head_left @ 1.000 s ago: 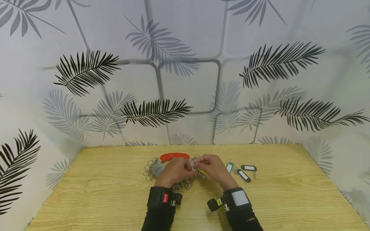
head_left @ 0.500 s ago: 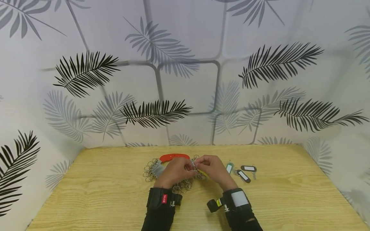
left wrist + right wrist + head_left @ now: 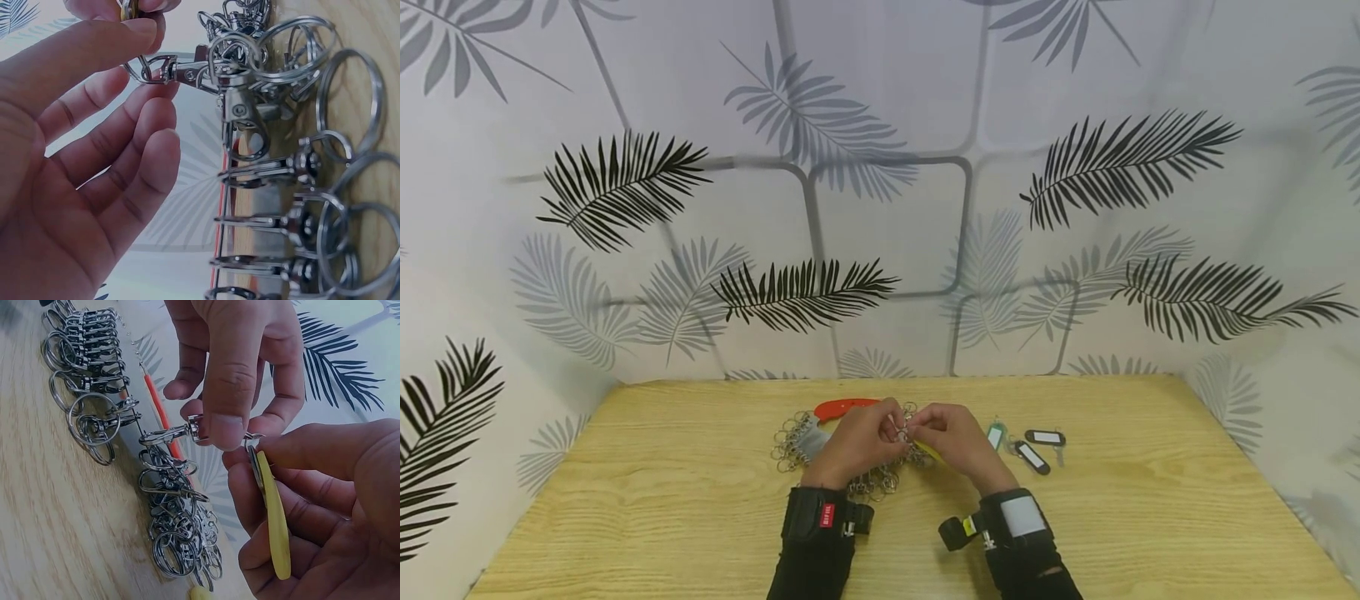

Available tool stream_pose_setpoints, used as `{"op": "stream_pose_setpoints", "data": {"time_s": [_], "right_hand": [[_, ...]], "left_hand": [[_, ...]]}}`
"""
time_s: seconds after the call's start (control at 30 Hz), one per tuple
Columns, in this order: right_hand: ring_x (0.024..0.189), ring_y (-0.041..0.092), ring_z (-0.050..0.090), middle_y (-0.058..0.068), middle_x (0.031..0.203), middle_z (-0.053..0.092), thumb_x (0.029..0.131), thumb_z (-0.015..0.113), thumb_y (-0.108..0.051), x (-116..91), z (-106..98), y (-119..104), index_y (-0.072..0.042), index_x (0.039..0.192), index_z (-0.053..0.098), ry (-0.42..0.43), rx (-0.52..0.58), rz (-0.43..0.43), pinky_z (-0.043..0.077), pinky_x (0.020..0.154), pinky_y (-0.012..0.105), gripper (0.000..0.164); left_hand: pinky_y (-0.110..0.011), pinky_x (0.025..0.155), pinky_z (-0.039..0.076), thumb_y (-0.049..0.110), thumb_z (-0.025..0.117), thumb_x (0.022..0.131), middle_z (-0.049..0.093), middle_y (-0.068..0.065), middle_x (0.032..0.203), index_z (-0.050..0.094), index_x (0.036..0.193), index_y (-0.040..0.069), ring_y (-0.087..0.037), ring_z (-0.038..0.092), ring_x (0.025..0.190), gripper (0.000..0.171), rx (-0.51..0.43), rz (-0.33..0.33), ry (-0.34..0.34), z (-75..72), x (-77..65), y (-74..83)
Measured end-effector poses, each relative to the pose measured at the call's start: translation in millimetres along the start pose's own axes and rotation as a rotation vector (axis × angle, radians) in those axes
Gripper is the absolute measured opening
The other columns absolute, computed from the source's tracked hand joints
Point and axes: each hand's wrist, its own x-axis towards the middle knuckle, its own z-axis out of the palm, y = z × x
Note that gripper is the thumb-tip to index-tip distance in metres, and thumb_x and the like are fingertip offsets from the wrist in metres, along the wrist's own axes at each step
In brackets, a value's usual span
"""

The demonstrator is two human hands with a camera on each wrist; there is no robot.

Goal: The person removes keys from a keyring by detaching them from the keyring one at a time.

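My left hand [image 3: 861, 440] pinches the split ring end of a metal swivel clasp [image 3: 169, 434] between thumb and fingers. The clasp's other end hooks on a thin wire. Facing it, my right hand [image 3: 955, 437] holds a yellow key tag [image 3: 275, 519] with a metal piece alongside, its top right at the ring in my left fingertips. The metal piece's full shape is hidden by the fingers. Many more clasps with split rings [image 3: 353, 103] hang along the wire, beneath and around the hands. A red handle [image 3: 842, 408] belonging to this key holder lies just behind my left hand.
Right of my right hand lie a green key tag [image 3: 996, 435] and two black key tags [image 3: 1032, 457], with a small key [image 3: 1060, 456] beside them. The wood-grain table [image 3: 647, 483] ends at a leaf-patterned backdrop [image 3: 895, 208].
My left fingers have shifted slightly up and now cover the right end of the red handle. The right hand stays nearly in place, still meeting the left at the ring.
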Motion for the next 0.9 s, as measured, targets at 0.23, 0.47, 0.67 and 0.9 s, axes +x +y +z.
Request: {"op": "stream_pose_setpoints", "data": {"time_s": [0.23, 0.47, 0.67, 0.9], "right_hand": [[0.080, 0.015, 0.064, 0.002, 0.087, 0.070, 0.090, 0.068, -0.011, -0.3, -0.8, 0.9, -0.008, 0.090, 0.071, -0.010, -0.017, -0.016, 0.049, 0.070, 0.032, 0.004], [0.084, 0.016, 0.064, 0.002, 0.091, 0.069, 0.091, 0.067, -0.013, -2.3, -1.4, 0.3, -0.010, 0.092, 0.071, -0.035, -0.027, -0.027, 0.051, 0.074, 0.035, 0.006], [0.085, 0.015, 0.064, 0.001, 0.090, 0.069, 0.091, 0.067, -0.014, -2.6, -1.1, 1.4, -0.011, 0.092, 0.072, -0.050, -0.049, -0.060, 0.051, 0.075, 0.036, 0.006], [0.083, 0.014, 0.063, 0.000, 0.089, 0.068, 0.091, 0.068, -0.015, -2.5, 0.6, 1.3, -0.012, 0.090, 0.072, -0.026, -0.062, -0.045, 0.050, 0.073, 0.035, 0.005]], "left_hand": [[-0.027, 0.059, 0.046, 0.013, 0.074, 0.085, 0.058, 0.002, 0.076, 0.061, 0.095, 0.013, -0.010, 0.055, 0.066, 0.017, 0.029, 0.020, -0.007, -0.1, 0.7, 0.3], [-0.026, 0.059, 0.046, 0.012, 0.076, 0.084, 0.058, 0.002, 0.073, 0.062, 0.091, 0.013, -0.008, 0.054, 0.063, 0.016, 0.055, 0.048, -0.011, 0.7, 0.7, -0.4], [-0.026, 0.060, 0.047, 0.010, 0.077, 0.082, 0.059, 0.002, 0.073, 0.063, 0.088, 0.012, -0.008, 0.055, 0.065, 0.016, 0.053, 0.058, -0.001, 1.9, 0.4, -0.7], [-0.026, 0.058, 0.046, 0.011, 0.077, 0.082, 0.059, 0.001, 0.071, 0.062, 0.087, 0.011, -0.008, 0.055, 0.062, 0.016, 0.056, 0.056, 0.003, 2.0, 0.4, -1.5]]}}
